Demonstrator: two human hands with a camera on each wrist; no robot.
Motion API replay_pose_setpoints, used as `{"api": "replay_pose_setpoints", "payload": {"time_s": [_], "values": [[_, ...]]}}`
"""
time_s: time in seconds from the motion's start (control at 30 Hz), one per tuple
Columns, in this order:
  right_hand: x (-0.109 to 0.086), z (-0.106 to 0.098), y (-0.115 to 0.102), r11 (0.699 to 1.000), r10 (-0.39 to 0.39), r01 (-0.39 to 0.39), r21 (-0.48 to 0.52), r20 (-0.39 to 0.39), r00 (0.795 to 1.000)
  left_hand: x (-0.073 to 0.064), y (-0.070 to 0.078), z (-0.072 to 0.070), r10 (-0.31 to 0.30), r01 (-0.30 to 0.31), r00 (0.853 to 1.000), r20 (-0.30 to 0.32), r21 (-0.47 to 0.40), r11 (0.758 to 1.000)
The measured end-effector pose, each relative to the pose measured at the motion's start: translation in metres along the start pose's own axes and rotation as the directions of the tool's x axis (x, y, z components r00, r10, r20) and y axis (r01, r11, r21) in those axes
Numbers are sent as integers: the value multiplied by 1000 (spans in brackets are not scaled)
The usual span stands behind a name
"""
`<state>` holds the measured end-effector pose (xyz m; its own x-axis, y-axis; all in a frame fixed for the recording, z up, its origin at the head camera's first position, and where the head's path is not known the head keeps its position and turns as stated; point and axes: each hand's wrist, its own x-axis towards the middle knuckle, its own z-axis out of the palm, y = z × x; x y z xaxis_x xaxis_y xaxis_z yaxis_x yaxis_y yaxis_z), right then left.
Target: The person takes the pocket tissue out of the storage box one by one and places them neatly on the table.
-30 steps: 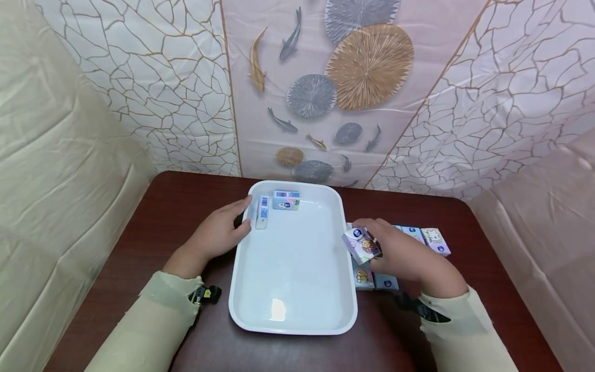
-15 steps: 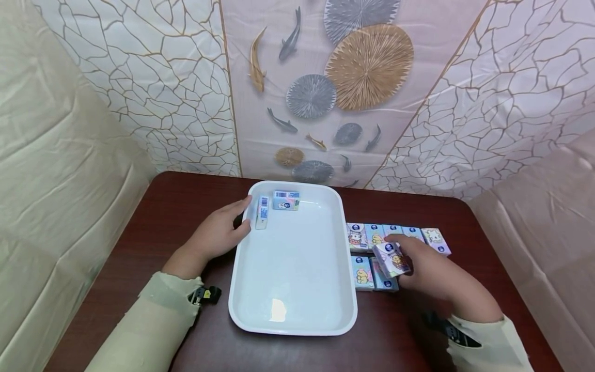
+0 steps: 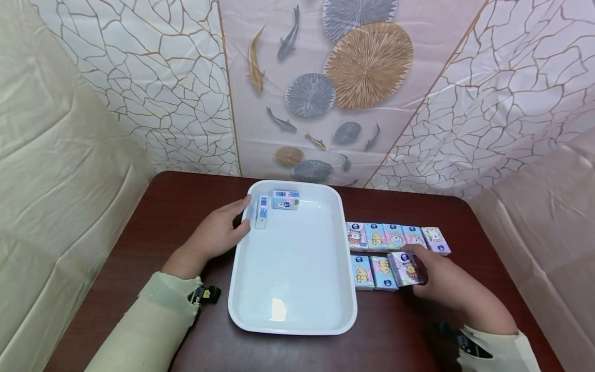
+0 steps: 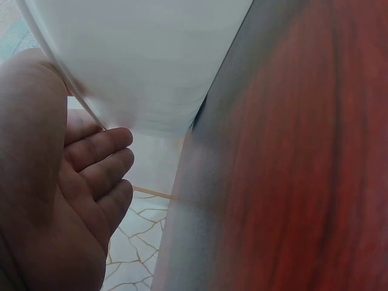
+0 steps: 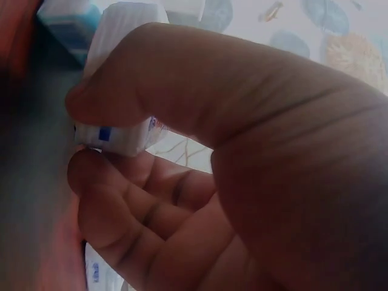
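Note:
My right hand (image 3: pixel 443 276) pinches a small tissue pack (image 3: pixel 404 268) with a cartoon print, thumb on one side and fingers on the other. The held pack lies at the right end of a front row, beside a blue tissue pack (image 3: pixel 384 274). In the right wrist view its pale end (image 5: pixel 112 138) shows between thumb and fingers. My left hand (image 3: pixel 216 230) holds the left rim of a white tray (image 3: pixel 234 289), thumb and forefinger at the edge; the other fingers bend loosely outside it in the left wrist view.
Two tissue packs, one upright (image 3: pixel 262 213) and one sideways (image 3: pixel 285 200), lie in the tray's far left corner. Behind the front row runs a back row of several packs, with a white one (image 3: pixel 436 241) at its right end. A patterned wall cloth (image 3: pixel 195 93) hangs behind the table.
My right hand has moved right and toward me with the tissue pack, from beside the tray's right rim to the front row's right end. The left hand and tray have stayed put.

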<state>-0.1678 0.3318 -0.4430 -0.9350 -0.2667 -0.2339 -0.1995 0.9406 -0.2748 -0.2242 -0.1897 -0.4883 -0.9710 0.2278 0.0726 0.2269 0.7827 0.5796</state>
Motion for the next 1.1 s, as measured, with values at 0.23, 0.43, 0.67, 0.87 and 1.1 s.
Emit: {"api": "replay_pose_setpoints", "payload": {"time_s": [0.23, 0.43, 0.67, 0.87, 1.1], "values": [[-1, 3, 11, 999, 42, -44, 21, 51, 998, 0, 0, -1, -1, 1, 1000, -4, -3, 1000], [-1, 7, 18, 998, 53, -55, 30, 69, 996, 1, -1, 0, -10, 10, 1000, -1, -2, 1000], [0, 13, 18, 998, 29, -33, 53, 69, 997, 0, -2, 1, -19, 19, 1000, -9, 0, 1000], [1, 17, 14, 999, 14, -16, 44, 49, 999, 1, -2, 1, -12, 12, 1000, -9, -3, 1000], [1, 20, 15, 999, 19, -21, 40, 50, 999, 1, -1, 2, -11, 11, 1000, -2, 0, 1000]]}}
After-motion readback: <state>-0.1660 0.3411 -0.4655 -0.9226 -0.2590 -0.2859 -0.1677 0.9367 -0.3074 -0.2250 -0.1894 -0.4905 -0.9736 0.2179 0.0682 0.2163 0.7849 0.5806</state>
